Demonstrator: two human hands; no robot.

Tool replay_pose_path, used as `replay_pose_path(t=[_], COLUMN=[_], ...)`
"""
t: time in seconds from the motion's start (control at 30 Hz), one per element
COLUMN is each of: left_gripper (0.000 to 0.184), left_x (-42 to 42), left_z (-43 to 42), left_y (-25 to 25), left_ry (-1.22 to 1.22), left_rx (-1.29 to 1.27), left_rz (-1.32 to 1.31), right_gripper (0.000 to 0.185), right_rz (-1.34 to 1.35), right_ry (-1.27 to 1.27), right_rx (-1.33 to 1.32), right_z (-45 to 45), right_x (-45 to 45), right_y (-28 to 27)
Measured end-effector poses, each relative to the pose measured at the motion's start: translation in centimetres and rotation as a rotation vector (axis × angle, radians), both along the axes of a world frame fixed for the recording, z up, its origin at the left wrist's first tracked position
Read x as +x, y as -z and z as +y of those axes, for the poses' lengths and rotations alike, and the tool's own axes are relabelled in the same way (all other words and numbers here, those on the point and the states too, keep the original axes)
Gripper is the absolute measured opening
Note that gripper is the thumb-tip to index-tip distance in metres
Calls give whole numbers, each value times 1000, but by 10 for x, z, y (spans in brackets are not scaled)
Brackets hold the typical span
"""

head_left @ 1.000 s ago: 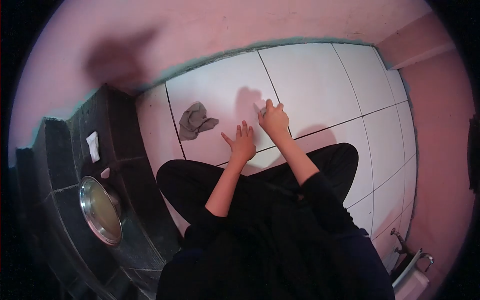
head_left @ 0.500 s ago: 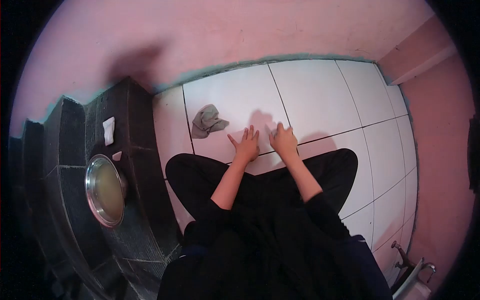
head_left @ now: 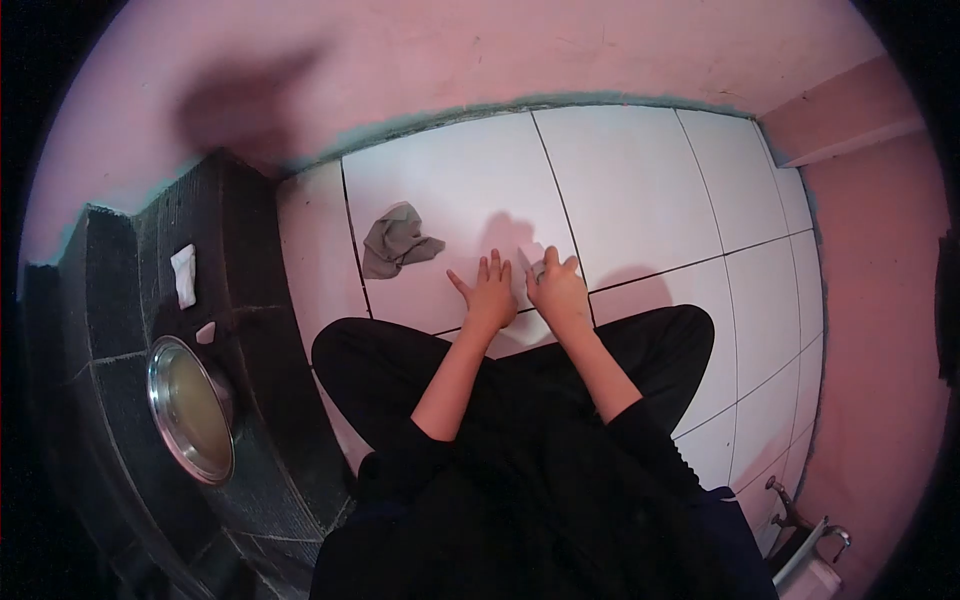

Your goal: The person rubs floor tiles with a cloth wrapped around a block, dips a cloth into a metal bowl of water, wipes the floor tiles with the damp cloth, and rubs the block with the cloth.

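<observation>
My left hand [head_left: 490,298] lies on the white tiled floor [head_left: 640,180] with its fingers spread, holding nothing. Close to its right, my right hand [head_left: 558,294] is closed, fingers bent. A small pale, pointed thing [head_left: 531,259] shows at its fingertips, low against the tiles; its kind I cannot make out. Left of both hands, a crumpled grey cloth [head_left: 400,243] rests on the floor, touched by neither hand.
Black tiled steps [head_left: 255,260] rise on the left. On them stand a metal bowl [head_left: 160,385] of cloudy liquid, a folded white cloth [head_left: 184,276] and a small pale piece [head_left: 206,333]. Pink walls [head_left: 560,50] border the floor. A metal-handled object [head_left: 800,525] sits at lower right.
My right hand has moved a little left, nearer the left hand, still closed. The left hand stays spread. The whole view has shifted slightly, so the bowl and cloth appear further left.
</observation>
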State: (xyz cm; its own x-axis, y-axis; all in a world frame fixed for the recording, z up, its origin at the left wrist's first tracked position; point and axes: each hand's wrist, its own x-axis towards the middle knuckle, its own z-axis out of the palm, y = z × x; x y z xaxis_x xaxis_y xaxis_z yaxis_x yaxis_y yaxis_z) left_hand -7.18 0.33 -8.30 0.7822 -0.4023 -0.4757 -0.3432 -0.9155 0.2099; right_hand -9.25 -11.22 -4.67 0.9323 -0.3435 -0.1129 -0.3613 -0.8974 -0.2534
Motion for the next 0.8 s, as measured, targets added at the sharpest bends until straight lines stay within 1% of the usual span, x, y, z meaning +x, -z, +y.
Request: replay_pose_path(t=[0.17,0.23,0.3,0.37,0.43,0.5,0.57,0.63,0.7,0.8], left_gripper=[65,65,66,65,65,63,62,61,59,59], left_x=[2,-1,3,4,4,1,2,1,-1,-3], left_z=[-1,-4,-8,-8,-2,3,10,16,17,13], left_y=[0,3,6,1,1,0,-3,-6,-4,4], left_ry=[-13,-5,-4,7,20,16,21,22,6,-14], left_rx=[-12,-3,62,60,59,-52,-83,-114,-117,-112], left_rz=[22,34,19,28,35,21,14,17,21,-14], right_gripper=[44,42,41,39,36,36,37,47,41,40], right_rz=[-29,-5,23,38,20,12,10,17,-1,-67], right_ry=[27,40,60,77,23,-4,-31,-14,-48,-12], right_rx=[-8,0,3,11,21,30,36,37,27,92], right_z=[1,1,4,3,-2,-7,-12,-9,-12,-23], right_x=[60,82,102,116,119,113,102,74,37,-19], right_y=[2,4,2,-1,-3,-3,-3,-3,-1,-1])
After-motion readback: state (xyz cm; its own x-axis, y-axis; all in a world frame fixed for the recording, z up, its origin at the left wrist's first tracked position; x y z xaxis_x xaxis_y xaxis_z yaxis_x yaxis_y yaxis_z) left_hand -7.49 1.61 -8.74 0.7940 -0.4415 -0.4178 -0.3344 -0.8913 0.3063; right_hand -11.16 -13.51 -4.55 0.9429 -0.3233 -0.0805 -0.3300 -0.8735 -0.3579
